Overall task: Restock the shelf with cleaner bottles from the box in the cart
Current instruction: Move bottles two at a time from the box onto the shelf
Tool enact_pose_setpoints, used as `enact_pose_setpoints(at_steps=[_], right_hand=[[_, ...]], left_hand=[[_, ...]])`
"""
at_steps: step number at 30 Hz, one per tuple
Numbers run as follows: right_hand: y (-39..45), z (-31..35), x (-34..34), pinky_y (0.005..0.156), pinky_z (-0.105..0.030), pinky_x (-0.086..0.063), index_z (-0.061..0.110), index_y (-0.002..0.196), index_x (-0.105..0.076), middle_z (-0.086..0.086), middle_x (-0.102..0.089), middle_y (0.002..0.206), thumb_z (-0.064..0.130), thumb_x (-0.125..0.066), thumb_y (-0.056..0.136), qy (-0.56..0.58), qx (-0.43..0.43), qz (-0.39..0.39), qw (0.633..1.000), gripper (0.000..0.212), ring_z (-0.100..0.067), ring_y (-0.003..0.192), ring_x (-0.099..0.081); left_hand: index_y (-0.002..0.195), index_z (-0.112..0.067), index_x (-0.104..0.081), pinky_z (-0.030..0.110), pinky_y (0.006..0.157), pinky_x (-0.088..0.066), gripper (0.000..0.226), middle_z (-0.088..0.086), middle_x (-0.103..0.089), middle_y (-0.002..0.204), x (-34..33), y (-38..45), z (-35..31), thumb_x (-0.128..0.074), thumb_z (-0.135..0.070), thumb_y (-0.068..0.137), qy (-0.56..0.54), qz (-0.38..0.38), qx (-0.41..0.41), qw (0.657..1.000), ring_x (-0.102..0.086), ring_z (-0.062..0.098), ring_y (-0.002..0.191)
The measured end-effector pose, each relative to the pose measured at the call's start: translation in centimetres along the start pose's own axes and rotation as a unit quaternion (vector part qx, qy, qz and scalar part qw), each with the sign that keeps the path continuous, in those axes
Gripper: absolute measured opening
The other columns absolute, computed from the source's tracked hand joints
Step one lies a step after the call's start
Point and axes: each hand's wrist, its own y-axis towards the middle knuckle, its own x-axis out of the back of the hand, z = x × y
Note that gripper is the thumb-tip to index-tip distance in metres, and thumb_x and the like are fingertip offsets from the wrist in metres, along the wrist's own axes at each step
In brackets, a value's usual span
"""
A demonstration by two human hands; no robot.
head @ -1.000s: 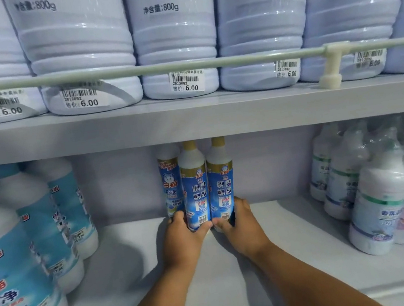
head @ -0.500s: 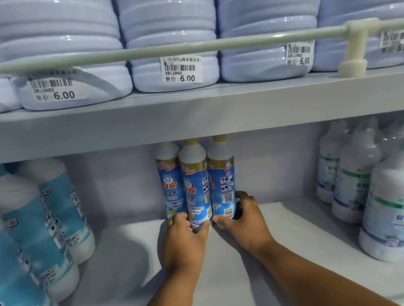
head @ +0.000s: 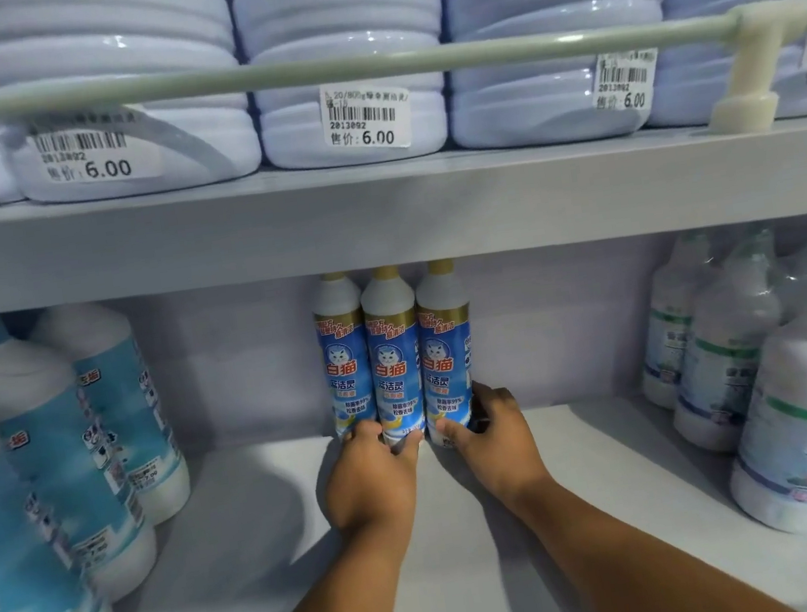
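Deep on the lower shelf (head: 594,460), my left hand (head: 371,481) grips the middle bottle (head: 395,359), my right hand (head: 495,440) the right bottle (head: 445,351); I should keep both upright, labels forward.

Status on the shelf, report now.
Left hand grips middle bottle. Right hand grips right bottle. Three upright at shelf back. Nothing blocking.

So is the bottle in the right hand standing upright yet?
Upright. The bottle stands straight beside two others, neck up, base on the shelf, right hand gripping it.

Three white cleaner bottles (head: 396,358) wear blue labels banded in gold with red lettering, on a pale grey shelf (head: 271,558) under pale lilac jugs (head: 336,30).
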Motion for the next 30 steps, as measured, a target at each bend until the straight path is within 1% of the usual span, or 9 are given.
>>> enact_pose_setpoints(at_steps=[6, 11, 14, 16, 18, 20, 21, 23, 30], right_hand=[[-0.2, 0.3, -0.3, 0.079, -0.004, -0.044, 0.025, 0.134, -0.053, 0.014, -0.064, 0.123, 0.031, -0.068, 0.093, 0.007, 0.008, 0.004, 1.000, 0.044, -0.001, 0.106, -0.060], [-0.4, 0.6, -0.4, 0.089, -0.011, -0.043, 0.028, 0.134, -0.051, 0.020, -0.060, 0.120, 0.032, -0.065, 0.095, 0.003, 0.020, 0.009, 1.000, 0.042, 0.003, 0.108, -0.056], [-0.3, 0.4, -0.5, 0.088, -0.010, -0.047, 0.032, 0.131, -0.051, 0.023, -0.060, 0.116, 0.031, -0.067, 0.094, -0.004, 0.018, 0.010, 1.000, 0.041, 0.005, 0.101, -0.059], [-0.2, 0.4, -0.4, 0.081, -0.005, -0.046, 0.033, 0.128, -0.052, 0.022, -0.059, 0.113, 0.031, -0.071, 0.091, 0.000, 0.011, 0.010, 1.000, 0.042, 0.008, 0.096, -0.060], [0.0, 0.4, -0.4, 0.085, -0.010, -0.046, 0.031, 0.129, -0.052, 0.015, -0.056, 0.114, 0.031, -0.071, 0.091, -0.026, 0.016, -0.003, 1.000, 0.042, 0.001, 0.098, -0.060], [0.1, 0.2, -0.4, 0.090, -0.018, -0.046, 0.029, 0.131, -0.052, 0.009, -0.054, 0.116, 0.031, -0.067, 0.094, -0.056, 0.024, -0.012, 0.998, 0.041, -0.007, 0.104, -0.059], [0.1, 0.1, -0.4, 0.091, -0.020, -0.046, 0.028, 0.132, -0.051, 0.008, -0.055, 0.118, 0.031, -0.066, 0.094, -0.063, 0.023, -0.012, 0.998, 0.040, -0.010, 0.106, -0.059], [0.1, -0.1, -0.5, 0.092, -0.023, -0.048, 0.028, 0.132, -0.051, 0.006, -0.058, 0.121, 0.034, -0.063, 0.096, -0.079, 0.021, -0.012, 0.997, 0.039, -0.012, 0.108, -0.060], [0.2, -0.1, -0.7, 0.090, -0.023, -0.048, 0.025, 0.132, -0.052, 0.005, -0.062, 0.125, 0.033, -0.062, 0.096, -0.098, 0.022, -0.017, 0.995, 0.038, -0.013, 0.109, -0.061]], left_hand=[[0.097, -0.030, -0.068, 0.031, 0.067, -0.053, 0.046, -0.004, -0.073, 0.091, -0.9, 0.5, 0.6, -0.062, -0.070, 0.076, 0.016, -0.002, -0.006, 1.000, -0.067, 0.022, 0.085], [0.091, -0.028, -0.064, 0.029, 0.065, -0.054, 0.048, -0.004, -0.073, 0.090, 0.1, 0.5, 0.3, -0.065, -0.072, 0.073, -0.009, 0.012, 0.000, 1.000, -0.068, 0.023, 0.083], [0.087, -0.020, -0.058, 0.029, 0.060, -0.051, 0.035, 0.003, -0.069, 0.082, 2.2, 2.2, 1.5, -0.076, -0.049, 0.077, -0.119, -0.027, 0.007, 0.993, -0.067, 0.031, 0.077], [0.098, -0.014, -0.060, 0.037, 0.070, -0.056, 0.035, 0.008, -0.064, 0.092, 2.7, 4.5, 3.3, -0.083, -0.025, 0.074, -0.192, -0.055, 0.012, 0.980, -0.065, 0.032, 0.083], [0.121, -0.010, -0.056, 0.040, 0.085, -0.057, 0.054, 0.009, -0.064, 0.109, 2.8, 6.3, 3.9, -0.083, -0.013, 0.075, -0.277, 0.031, 0.042, 0.959, -0.066, 0.028, 0.095], [0.127, -0.017, -0.055, 0.031, 0.090, -0.054, 0.055, -0.001, -0.068, 0.111, 2.4, 6.7, 3.6, -0.080, -0.007, 0.079, -0.340, 0.139, 0.027, 0.930, -0.068, 0.013, 0.097], [0.126, -0.021, -0.055, 0.027, 0.090, -0.053, 0.054, -0.007, -0.069, 0.111, 2.0, 6.7, 3.5, -0.079, -0.007, 0.080, -0.341, 0.158, 0.003, 0.927, -0.067, 0.004, 0.097], [0.128, -0.023, -0.056, 0.023, 0.090, -0.050, 0.054, -0.012, -0.068, 0.113, 1.6, 6.4, 3.3, -0.079, -0.010, 0.081, -0.339, 0.153, -0.016, 0.928, -0.065, 0.000, 0.098], [0.112, -0.025, -0.055, 0.033, 0.092, -0.055, 0.048, -0.004, -0.071, 0.110, 1.8, 6.4, 3.6, -0.085, -0.016, 0.076, -0.329, 0.121, -0.005, 0.936, -0.068, 0.013, 0.098]])
